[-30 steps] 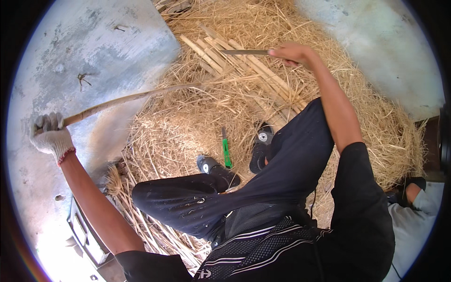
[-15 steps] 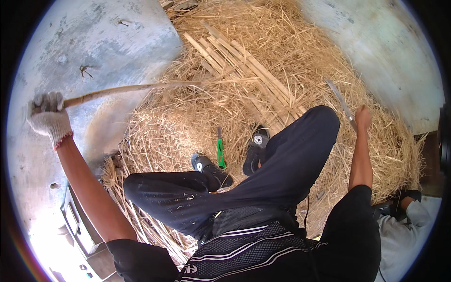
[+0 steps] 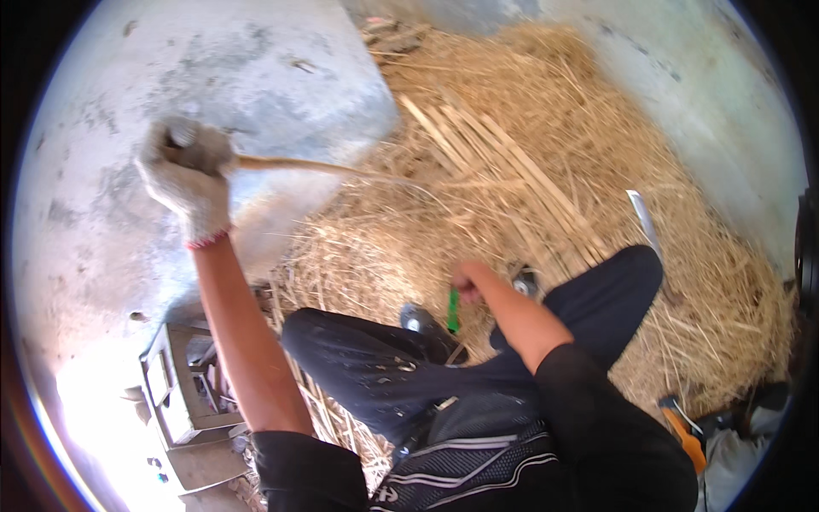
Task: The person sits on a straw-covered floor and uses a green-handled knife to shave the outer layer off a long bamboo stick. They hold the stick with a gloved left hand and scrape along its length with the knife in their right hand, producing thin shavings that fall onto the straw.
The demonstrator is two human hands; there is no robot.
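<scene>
Straw pile (image 3: 546, 196) is taken as landmark; it covers most of the concrete floor (image 3: 256, 77). A bundle of split strips (image 3: 503, 162) lies on top of the pile, toward its far side. A long thin cane (image 3: 324, 167) is run from the pile's left edge out over the bare floor, where its end is clenched in the gloved left hand (image 3: 189, 175). A flat blade (image 3: 642, 218) is lying on the pile's right side, untouched. The bare right hand (image 3: 467, 280) is closed at the pile's near edge, just beside a small green tool (image 3: 453, 309); contact cannot be told. Judgement: cane should be kept taut and level, and the green tool gripped firmly before it is lifted.
</scene>
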